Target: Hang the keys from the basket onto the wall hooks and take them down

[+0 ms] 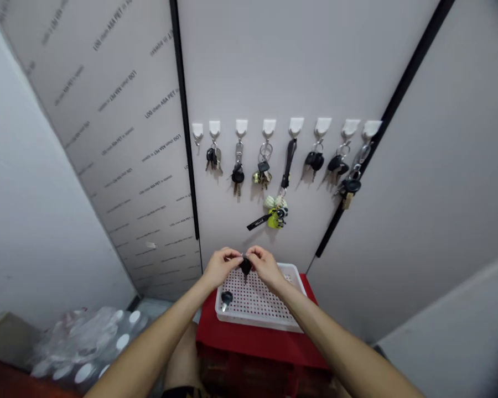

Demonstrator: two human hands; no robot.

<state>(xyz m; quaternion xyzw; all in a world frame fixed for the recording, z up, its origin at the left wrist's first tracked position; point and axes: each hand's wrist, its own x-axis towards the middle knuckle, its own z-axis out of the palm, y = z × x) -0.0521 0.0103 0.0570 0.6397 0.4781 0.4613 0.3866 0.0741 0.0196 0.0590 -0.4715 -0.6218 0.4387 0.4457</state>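
Between my two hands is a black-headed key [245, 266], held just above a white perforated tray [260, 319]. My left hand [222, 267] pinches it from the left, thumb and fingertips pressed together. From the other side my right hand [266, 266] closes on it the same way; a ring at the top is too small to make out clearly. Another black-headed key [226, 298] lies in the tray's left part. On the wall ahead hang several key sets, among them a black strap [289, 163] with a green charm [275, 217].
The tray rests on a red stool [249, 342]. White hooks [269, 127] run in a row along the wall; the leftmost hook [197, 130] carries a small metal piece. Wrapped plastic bottles [89, 345] stand at the lower left. Dark trim strips edge the wall panel.
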